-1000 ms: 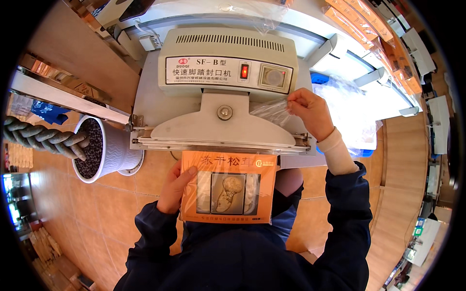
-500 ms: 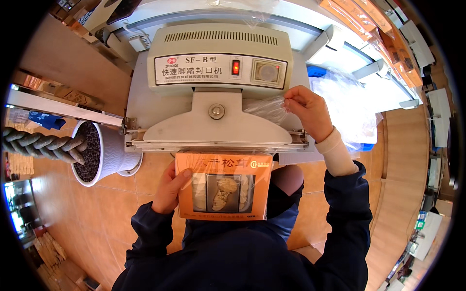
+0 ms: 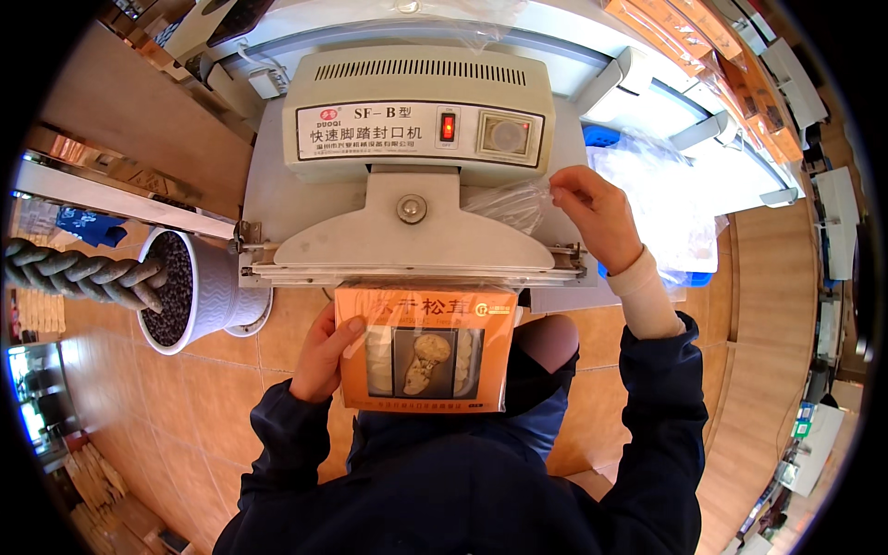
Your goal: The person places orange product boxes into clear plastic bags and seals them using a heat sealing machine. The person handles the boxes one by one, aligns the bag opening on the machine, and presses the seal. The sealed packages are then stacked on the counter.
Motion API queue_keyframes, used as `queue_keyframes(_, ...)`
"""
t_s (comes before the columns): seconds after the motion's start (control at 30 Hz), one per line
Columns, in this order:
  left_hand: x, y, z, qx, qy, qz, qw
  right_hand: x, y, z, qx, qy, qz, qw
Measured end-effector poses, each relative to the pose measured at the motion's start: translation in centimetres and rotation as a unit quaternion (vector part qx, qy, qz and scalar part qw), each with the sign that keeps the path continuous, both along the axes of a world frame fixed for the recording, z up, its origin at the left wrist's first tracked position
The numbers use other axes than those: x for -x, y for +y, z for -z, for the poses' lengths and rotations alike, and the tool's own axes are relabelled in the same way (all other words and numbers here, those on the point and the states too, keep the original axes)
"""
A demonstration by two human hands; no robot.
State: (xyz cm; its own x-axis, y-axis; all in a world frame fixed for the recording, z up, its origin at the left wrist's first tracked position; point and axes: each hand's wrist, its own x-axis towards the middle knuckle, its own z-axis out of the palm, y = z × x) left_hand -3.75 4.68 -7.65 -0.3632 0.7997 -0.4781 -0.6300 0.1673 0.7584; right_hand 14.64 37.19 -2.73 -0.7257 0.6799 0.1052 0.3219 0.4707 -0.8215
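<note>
An orange box (image 3: 425,393) with a window showing pale mushroom slices sits in clear plastic wrap, below the front edge of a foot-operated bag sealer (image 3: 416,254). My left hand (image 3: 324,353) grips its left side, with the thumb on the front face and the fingers hidden behind. At the right end of the sealer's bar, my right hand (image 3: 597,215) is closed in a pinch at the end of some crumpled clear plastic film (image 3: 513,205). That film lies behind the bar. The box's upper edge comes close to the sealing jaw.
A heap of clear plastic bags (image 3: 652,199) lies on a blue-and-white tray to the right. To the left stands a white plant pot (image 3: 208,287) with a braided trunk. More orange boxes (image 3: 680,46) are stacked at the upper right. The sealer's red switch (image 3: 448,128) glows.
My right hand has shifted slightly right, and the film by it looks more bunched. The wrapped box has risen a little at its lower edge; my left hand still holds it.
</note>
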Motion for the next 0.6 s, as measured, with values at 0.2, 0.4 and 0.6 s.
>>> queue_keyframes(0.2,-0.1,0.4,-0.4,0.01,-0.005,-0.005,1.0,-3.2,-3.6,-2.7,-0.049,0.068,0.072,0.994)
queue_keyframes(0.4,-0.1,0.2,-0.1,0.007,-0.023,-0.017,1.0,-7.0,-8.5,-3.5,0.098,0.099,0.085,0.987)
queue_keyframes(0.6,-0.1,0.1,-0.1,0.02,-0.013,-0.013,1.0,-8.7,-10.4,-1.1,0.212,0.123,0.068,0.967)
